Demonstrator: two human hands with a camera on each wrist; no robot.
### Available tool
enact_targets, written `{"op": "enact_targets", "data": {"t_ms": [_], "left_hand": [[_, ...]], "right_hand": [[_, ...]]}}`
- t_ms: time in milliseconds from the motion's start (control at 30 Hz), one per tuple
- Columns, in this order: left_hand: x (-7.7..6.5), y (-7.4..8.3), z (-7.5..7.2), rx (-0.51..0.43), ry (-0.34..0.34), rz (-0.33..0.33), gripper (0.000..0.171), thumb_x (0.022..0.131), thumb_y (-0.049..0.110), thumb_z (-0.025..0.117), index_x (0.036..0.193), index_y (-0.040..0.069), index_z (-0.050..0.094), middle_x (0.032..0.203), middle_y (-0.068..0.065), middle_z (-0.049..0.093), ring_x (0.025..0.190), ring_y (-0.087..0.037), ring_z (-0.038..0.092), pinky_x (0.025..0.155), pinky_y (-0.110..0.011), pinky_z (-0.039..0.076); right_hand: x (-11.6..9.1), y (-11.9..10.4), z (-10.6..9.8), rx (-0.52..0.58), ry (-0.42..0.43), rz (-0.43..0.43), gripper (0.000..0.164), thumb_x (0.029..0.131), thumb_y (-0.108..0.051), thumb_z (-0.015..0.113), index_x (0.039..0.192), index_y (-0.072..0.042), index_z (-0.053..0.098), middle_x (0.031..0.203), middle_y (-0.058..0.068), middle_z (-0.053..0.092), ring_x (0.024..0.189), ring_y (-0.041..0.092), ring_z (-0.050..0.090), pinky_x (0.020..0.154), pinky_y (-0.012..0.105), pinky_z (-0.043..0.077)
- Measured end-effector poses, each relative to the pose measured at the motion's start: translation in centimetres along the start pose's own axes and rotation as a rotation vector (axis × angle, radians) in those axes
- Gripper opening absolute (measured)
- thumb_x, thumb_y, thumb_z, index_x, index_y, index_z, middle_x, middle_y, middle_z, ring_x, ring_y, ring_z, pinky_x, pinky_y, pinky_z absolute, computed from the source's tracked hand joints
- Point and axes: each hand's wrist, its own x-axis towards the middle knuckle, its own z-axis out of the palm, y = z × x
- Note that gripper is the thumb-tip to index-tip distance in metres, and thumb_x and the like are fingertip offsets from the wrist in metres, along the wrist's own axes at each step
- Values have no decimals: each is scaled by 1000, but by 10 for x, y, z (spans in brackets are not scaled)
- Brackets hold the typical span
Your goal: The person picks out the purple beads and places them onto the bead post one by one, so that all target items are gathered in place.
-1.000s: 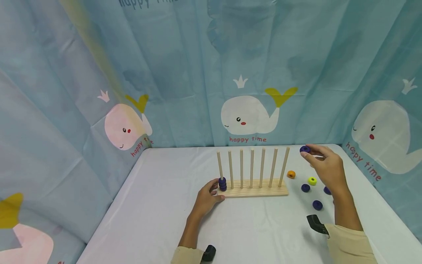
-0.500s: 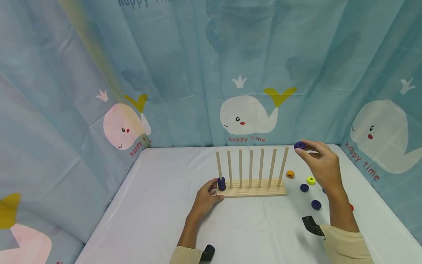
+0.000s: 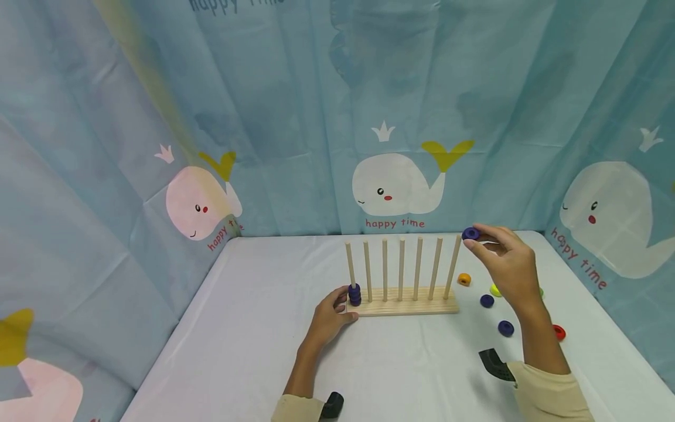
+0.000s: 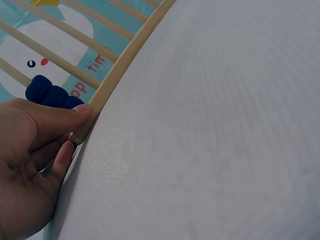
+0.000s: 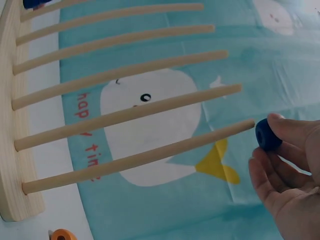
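Note:
A wooden peg rack (image 3: 403,306) with several upright pegs stands on the white table. Three dark blue beads (image 3: 355,295) are stacked on its leftmost peg. My left hand (image 3: 328,321) grips the rack's left end, its thumb on the front edge, as the left wrist view also shows. My right hand (image 3: 506,264) pinches a dark blue bead (image 3: 471,234) between thumb and fingers, close beside the top of the rightmost peg (image 3: 453,266). In the right wrist view this held bead (image 5: 268,135) sits just off that peg's tip, its hole facing the peg.
Right of the rack lie loose beads: an orange one (image 3: 464,279), a yellow one (image 3: 495,290), dark blue ones (image 3: 505,328) and a red one (image 3: 559,332). A green bead shows partly behind my right hand. A whale-printed curtain (image 3: 295,193) hangs behind the table.
My right hand has moved left with the blue bead, up to the top of the rightmost peg. My left hand keeps its grip on the rack.

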Motion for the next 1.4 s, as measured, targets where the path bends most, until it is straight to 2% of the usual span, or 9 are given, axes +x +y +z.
{"op": "enact_targets", "data": {"t_ms": [433,667,1000,1200,1400], "left_hand": [[0,-1,1,-1,2,12,72,89,8,84,154,7,53,145,-17,62,137,-35,59,115,-43,53],[0,-1,0,-6,1,11,73,88,8,84,154,7,53,145,-18,62,137,-35,59,115,-42,54],[-1,0,1,-1,0,9,73,88,8,84,154,7,53,144,-17,62,137,-35,59,114,-41,54],[0,0,1,9,6,13,72,88,7,84,154,7,54,144,-18,62,137,-34,59,114,-41,54],[0,1,1,11,8,4,72,88,7,84,154,8,54,144,-18,63,135,-35,60,114,-43,54]], "right_hand": [[5,-12,5,78,-12,-91,41,93,-2,80,133,-2,72,121,12,68,107,-4,61,100,3,47],[7,-23,12,104,-46,-94,41,94,-3,79,135,-3,72,119,10,68,104,-3,63,104,4,46],[8,-36,26,202,-122,-117,39,94,1,78,133,0,72,120,11,68,105,-1,67,105,8,49],[7,-41,37,264,-162,-125,39,95,2,77,133,-2,72,121,11,67,107,2,68,102,10,53],[6,-45,48,249,-186,-151,40,94,0,78,133,-4,73,120,9,71,105,2,68,98,10,55]]}}
